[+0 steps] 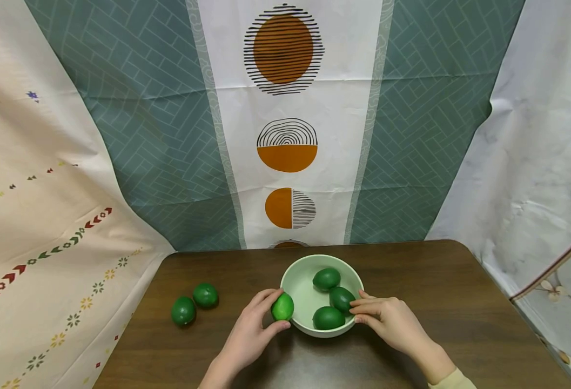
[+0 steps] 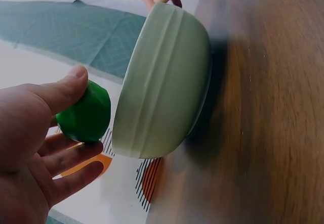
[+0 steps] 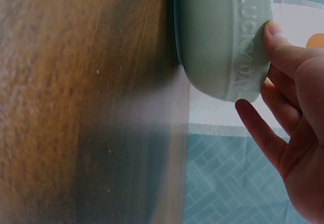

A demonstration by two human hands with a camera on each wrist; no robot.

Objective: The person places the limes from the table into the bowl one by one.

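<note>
A pale green bowl [image 1: 307,270] stands on the table with three dark green limes inside: one at the back [image 1: 326,279], one at the right [image 1: 341,299] and one at the front [image 1: 328,317]. My left hand [image 1: 253,329] pinches another lime [image 1: 282,307] between thumb and fingers, right at the bowl's left rim. Seen from the left wrist, that lime [image 2: 86,113] is held above the table, beside the bowl's wall [image 2: 162,87]. At the opposite side, my right hand [image 1: 387,321] grips the bowl's rim, fingers over the edge; raised lettering shows on the wall [image 3: 223,42] there.
Two more limes, one nearer [image 1: 183,311] and one farther [image 1: 205,295], lie close together on the dark wooden table [image 1: 436,281] at the left. Behind the table hangs a patterned cloth [image 1: 168,135], with pale cloths at both sides.
</note>
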